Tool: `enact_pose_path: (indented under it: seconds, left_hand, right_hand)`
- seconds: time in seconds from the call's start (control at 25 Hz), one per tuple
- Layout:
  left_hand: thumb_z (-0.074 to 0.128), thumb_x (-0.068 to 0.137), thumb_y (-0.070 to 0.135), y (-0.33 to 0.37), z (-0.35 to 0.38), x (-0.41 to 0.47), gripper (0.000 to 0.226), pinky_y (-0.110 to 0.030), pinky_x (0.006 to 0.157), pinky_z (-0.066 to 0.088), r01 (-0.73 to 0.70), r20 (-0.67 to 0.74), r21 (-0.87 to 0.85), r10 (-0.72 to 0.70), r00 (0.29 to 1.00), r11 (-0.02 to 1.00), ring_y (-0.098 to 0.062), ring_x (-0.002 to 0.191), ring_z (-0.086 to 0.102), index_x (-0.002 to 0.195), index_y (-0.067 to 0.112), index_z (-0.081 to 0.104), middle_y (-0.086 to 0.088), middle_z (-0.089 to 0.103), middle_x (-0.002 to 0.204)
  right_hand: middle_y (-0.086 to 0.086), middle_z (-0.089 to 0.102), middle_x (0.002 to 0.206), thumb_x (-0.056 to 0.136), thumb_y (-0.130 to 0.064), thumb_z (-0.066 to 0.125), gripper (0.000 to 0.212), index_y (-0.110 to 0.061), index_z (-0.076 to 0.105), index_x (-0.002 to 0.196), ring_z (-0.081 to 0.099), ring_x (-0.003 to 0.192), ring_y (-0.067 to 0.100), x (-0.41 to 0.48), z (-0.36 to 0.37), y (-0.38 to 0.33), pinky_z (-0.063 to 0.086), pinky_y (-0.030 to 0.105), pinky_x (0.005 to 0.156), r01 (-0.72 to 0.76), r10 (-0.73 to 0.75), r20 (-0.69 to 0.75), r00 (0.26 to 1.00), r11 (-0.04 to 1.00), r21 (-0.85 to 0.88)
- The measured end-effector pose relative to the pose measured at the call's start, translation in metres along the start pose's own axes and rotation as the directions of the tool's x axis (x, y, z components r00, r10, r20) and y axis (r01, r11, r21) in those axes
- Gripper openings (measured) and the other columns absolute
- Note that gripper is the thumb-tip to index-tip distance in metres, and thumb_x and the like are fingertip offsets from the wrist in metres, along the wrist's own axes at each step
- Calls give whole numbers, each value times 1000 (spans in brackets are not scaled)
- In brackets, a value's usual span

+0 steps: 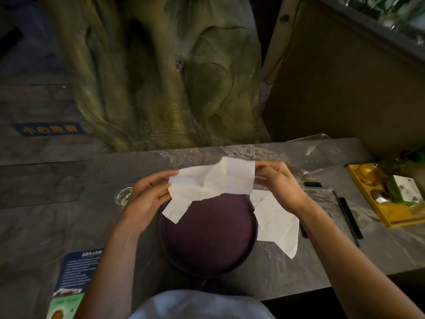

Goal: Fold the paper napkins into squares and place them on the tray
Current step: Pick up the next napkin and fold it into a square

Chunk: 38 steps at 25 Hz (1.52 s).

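Note:
A white paper napkin (213,183) hangs stretched between both my hands above the far rim of a round dark purple tray (207,236). My left hand (149,194) pinches its left edge and my right hand (278,183) pinches its right edge. The napkin is creased and partly folded, with one corner drooping over the tray. A second white napkin (278,224) lies flat on the grey stone table (92,226), at the tray's right side, partly under my right wrist.
A small glass dish (123,196) stands behind my left hand. A printed menu card (73,277) lies at the near left. To the right are a clear tray (331,203), black chopsticks (350,217) and a yellow wooden tray (388,199) with small items. A sculpted tree trunk (161,77) rises beyond the table.

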<state>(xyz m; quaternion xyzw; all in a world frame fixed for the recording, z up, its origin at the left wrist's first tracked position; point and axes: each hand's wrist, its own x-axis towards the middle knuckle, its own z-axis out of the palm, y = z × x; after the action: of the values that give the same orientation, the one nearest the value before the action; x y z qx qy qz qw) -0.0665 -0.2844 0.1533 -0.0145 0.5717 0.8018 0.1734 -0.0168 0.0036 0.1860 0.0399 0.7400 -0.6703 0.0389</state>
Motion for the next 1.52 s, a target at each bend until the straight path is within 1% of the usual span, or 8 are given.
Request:
enact_pose_path:
  seconds: [0.16, 0.32, 0.48, 0.72, 0.96, 1.16, 1.32, 1.52]
  left_hand:
    - [54, 87, -2, 1, 0, 3, 24, -22, 70, 58, 7, 10, 59, -7, 1000, 998, -12, 84, 73, 96, 12, 72, -1, 77, 91]
    - [56, 88, -6, -2, -2, 5, 25, -24, 73, 58, -3, 10, 138, 1, 1000, 990, -11, 84, 71, 95, 13, 70, 1, 76, 88]
    - [67, 81, -7, -4, -4, 10, 31, -32, 75, 55, -23, -14, 279, 28, 999, 960, -15, 82, 67, 97, 20, 65, 1, 74, 84]
    - [87, 65, 26, 6, 15, 19, 68, -16, 99, 36, -82, 111, 563, 24, 994, 823, 4, 120, 50, 119, 45, 51, 12, 60, 123]
    - [78, 76, 11, 8, 61, 11, 41, -33, 91, 52, -101, 391, 340, -43, 919, 935, -18, 107, 66, 115, 17, 65, -10, 70, 116]
    - [74, 79, 17, 13, 67, 6, 18, -30, 66, 56, -14, 240, 344, -74, 968, 939, -19, 81, 73, 95, 14, 69, -7, 77, 90]
    - [70, 84, 16, 18, 65, 11, 18, -34, 71, 56, -19, 78, 289, -4, 997, 957, -22, 88, 73, 103, 14, 68, -4, 76, 95]
    - [67, 88, 16, 16, 65, 13, 12, -43, 79, 56, -86, -42, 221, 98, 994, 972, -25, 93, 71, 99, 18, 70, -7, 76, 98]
  right_hand:
    - [2, 72, 114, 94, -21, 50, 28, -23, 78, 94, 65, 109, 23, 3, 1, -3, 50, 41, 95, 5, -2, -67, 998, 999, 39]
    - [39, 58, 109, 88, -9, 68, 21, -26, 77, 97, 63, 96, 47, 10, 0, -1, 52, 55, 83, 68, -70, -69, 995, 997, -24]
    - [10, 73, 97, 86, 2, 66, 27, -17, 73, 103, 69, 90, 27, 14, 3, -9, 57, 46, 78, 58, -53, -83, 995, 996, 63]
    - [23, 35, 63, 88, 5, 62, 39, -14, 61, 123, 39, 60, 31, 23, 10, -29, 41, 22, 57, 107, -98, 138, 986, 992, -61]
    - [22, 70, 92, 89, 5, 62, 38, -8, 58, 125, 65, 79, 28, 28, 23, -47, 53, 30, 65, -16, 29, 335, 942, 999, -41]
    - [16, 69, 104, 88, -8, 64, 33, -16, 60, 120, 67, 98, 36, 31, 17, -48, 58, 43, 77, -170, 151, 154, 977, 979, 116]
    - [7, 72, 102, 83, -18, 65, 50, -11, 53, 131, 69, 93, 25, 25, 21, -38, 61, 36, 75, -265, 229, 134, 964, 854, 448]
    - [15, 70, 112, 81, -6, 68, 69, -30, 44, 141, 72, 90, 26, 13, 35, -19, 58, 42, 84, -183, 150, 106, 983, 859, 478]
